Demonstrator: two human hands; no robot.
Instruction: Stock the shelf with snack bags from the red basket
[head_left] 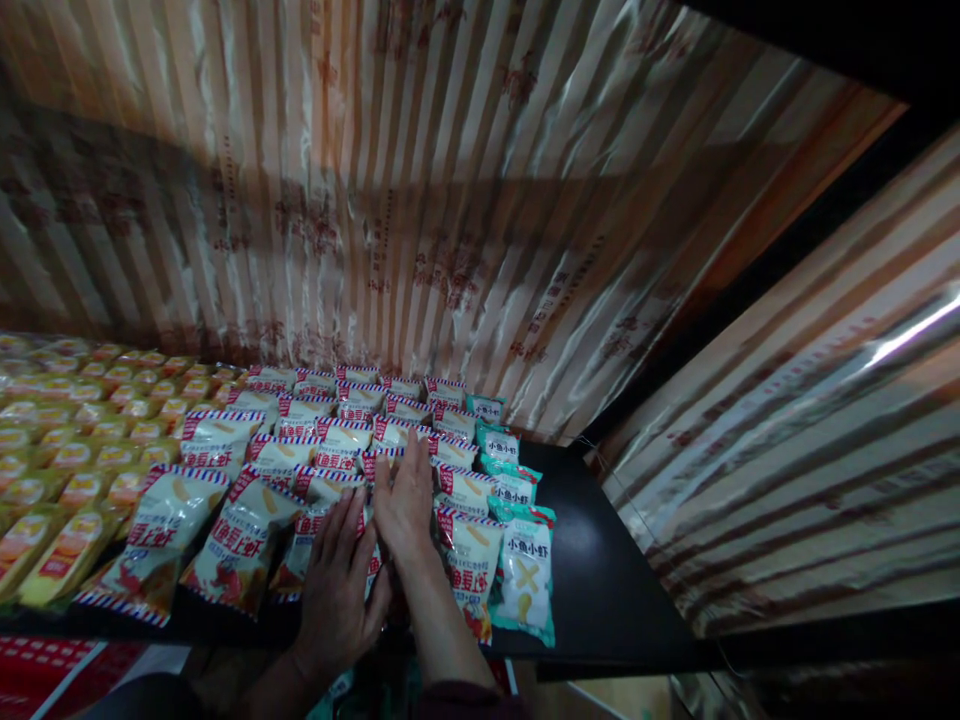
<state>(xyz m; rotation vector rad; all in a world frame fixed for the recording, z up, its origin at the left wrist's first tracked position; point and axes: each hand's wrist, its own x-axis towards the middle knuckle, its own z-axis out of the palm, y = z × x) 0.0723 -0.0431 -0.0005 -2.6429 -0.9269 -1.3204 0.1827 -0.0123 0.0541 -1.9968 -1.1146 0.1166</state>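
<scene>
You seem to be in a shop: along your black shelf (600, 545), packaged snacks stand in repeated rows, with yellow packets (71, 555) toward the left end, striped-edge bags (165, 535) at the middle and teal-edged bags (523, 580) nearer the right end, printed labels mostly facing the front edge.

On the shelf (592, 550), I see snack bags (240, 540) around the left hand (341, 560) and right hand (405, 495); wrapped cakes (67, 550) farther left, 小鱼小虾 bags (527, 585) to their right, sheeting (450, 250) beyond.
</scene>
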